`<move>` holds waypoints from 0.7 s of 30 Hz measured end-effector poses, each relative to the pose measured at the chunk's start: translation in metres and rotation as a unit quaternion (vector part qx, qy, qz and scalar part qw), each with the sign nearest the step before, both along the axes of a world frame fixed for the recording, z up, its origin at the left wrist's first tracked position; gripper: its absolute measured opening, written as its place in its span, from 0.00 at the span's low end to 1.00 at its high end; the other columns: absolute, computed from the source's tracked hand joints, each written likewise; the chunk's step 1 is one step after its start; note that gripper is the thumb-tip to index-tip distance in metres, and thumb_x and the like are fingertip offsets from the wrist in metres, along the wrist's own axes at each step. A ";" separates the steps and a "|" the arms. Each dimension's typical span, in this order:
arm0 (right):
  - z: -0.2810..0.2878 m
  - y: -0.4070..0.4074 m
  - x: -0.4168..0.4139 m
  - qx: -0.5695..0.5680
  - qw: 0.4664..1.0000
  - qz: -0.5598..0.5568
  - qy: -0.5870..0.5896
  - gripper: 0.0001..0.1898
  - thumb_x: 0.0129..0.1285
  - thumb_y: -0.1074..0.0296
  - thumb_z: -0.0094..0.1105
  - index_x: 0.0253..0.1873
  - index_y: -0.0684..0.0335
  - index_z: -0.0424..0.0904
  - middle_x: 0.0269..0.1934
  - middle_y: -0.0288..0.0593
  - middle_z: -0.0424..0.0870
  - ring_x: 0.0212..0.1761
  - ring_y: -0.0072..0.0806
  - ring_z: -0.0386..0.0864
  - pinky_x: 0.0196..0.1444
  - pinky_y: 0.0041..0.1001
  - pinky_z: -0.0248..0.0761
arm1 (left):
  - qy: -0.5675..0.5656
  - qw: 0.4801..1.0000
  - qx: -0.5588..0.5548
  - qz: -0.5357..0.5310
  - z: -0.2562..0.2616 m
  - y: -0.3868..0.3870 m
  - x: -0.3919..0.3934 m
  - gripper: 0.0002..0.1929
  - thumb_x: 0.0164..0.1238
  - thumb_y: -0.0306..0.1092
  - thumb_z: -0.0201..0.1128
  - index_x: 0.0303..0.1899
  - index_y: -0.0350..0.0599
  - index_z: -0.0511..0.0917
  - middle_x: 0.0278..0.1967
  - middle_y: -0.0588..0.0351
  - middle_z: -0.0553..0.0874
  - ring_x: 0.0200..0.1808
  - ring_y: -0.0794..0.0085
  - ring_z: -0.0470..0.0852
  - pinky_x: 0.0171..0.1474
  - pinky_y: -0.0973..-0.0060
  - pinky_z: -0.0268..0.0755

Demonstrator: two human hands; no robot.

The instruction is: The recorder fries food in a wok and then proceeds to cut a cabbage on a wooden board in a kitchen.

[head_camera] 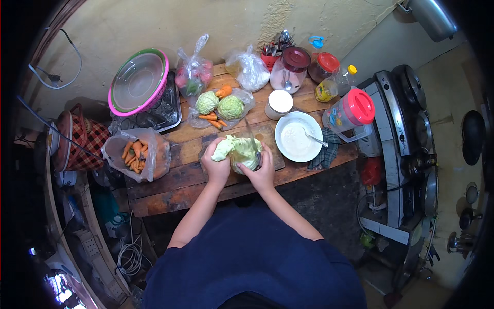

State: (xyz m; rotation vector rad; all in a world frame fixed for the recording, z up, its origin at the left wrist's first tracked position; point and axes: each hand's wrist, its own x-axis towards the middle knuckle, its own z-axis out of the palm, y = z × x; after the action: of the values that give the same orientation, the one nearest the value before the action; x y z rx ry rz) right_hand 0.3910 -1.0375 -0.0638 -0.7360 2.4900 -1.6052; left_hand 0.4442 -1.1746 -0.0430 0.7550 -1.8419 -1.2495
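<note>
Over a wooden cutting board (278, 163), both of my hands are on a pale green cabbage (247, 154) with its outer leaves pulled loose. My left hand (217, 169) grips a leafy part on the left side. On the other side, my right hand (264, 172) steadies the cabbage and also holds a kitchen knife (251, 134), its blade pointing away from me. Beyond the board, two whole cabbages (230, 107) and several carrots (210, 116) lie on a plastic bag. A white bowl (281, 143) of pale batter with a spoon (315, 140) stands right of the board.
A plastic bag of carrots (135, 156) sits at the table's left end. Basins (166, 87) lean at the back left. Jars (287, 75), a white-topped container (280, 101) and a red-lidded pitcher (343, 110) crowd the right side. A gas stove (397, 116) stands farther right.
</note>
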 end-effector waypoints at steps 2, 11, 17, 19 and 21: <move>0.003 0.004 -0.003 -0.012 0.999 -0.026 -0.040 0.43 0.45 0.62 0.79 0.64 0.72 0.63 0.58 0.54 0.72 0.61 0.38 0.73 0.61 0.34 0.68 | -0.002 1.000 0.030 -0.002 -0.001 -0.001 0.000 0.16 0.50 0.16 0.59 0.43 0.35 0.82 0.39 0.50 0.87 0.44 0.65 0.86 0.50 0.73 0.75; -0.014 0.039 -0.011 -0.029 0.995 0.010 -0.096 0.43 0.45 0.62 0.78 0.65 0.69 0.63 0.57 0.54 0.75 0.61 0.39 0.74 0.63 0.35 0.68 | 0.067 0.933 0.342 0.085 -0.038 -0.027 -0.014 0.09 0.67 0.28 0.63 0.45 0.34 0.81 0.39 0.53 0.86 0.39 0.73 0.84 0.42 0.77 0.77; -0.036 0.082 -0.004 -0.045 0.986 -0.009 -0.158 0.35 0.48 0.62 0.77 0.57 0.69 0.67 0.52 0.52 0.78 0.55 0.35 0.78 0.57 0.32 0.71 | -0.021 0.973 0.222 0.059 -0.037 -0.089 -0.014 0.13 0.65 0.34 0.68 0.44 0.33 0.82 0.34 0.56 0.86 0.34 0.78 0.82 0.39 0.79 0.74; -0.033 0.082 -0.003 -0.025 0.986 -0.014 -0.167 0.34 0.48 0.62 0.78 0.55 0.68 0.67 0.51 0.52 0.79 0.54 0.34 0.79 0.55 0.32 0.72 | -0.056 0.974 0.216 0.043 -0.036 -0.083 -0.012 0.13 0.64 0.33 0.68 0.44 0.33 0.83 0.34 0.57 0.86 0.34 0.80 0.80 0.40 0.79 0.73; -0.029 0.079 -0.001 0.001 0.981 -0.048 -0.186 0.32 0.49 0.60 0.79 0.53 0.68 0.68 0.49 0.51 0.80 0.53 0.32 0.79 0.54 0.31 0.72 | -0.124 0.969 0.212 0.024 -0.035 -0.074 -0.008 0.12 0.63 0.32 0.68 0.43 0.34 0.83 0.35 0.57 0.86 0.34 0.79 0.81 0.40 0.78 0.74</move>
State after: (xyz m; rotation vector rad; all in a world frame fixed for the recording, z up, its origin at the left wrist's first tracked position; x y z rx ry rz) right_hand 0.3902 -0.9589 -0.0924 -0.2822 2.2822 -1.5959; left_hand 0.4360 -1.2484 -0.0777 1.2293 -1.7519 -1.6002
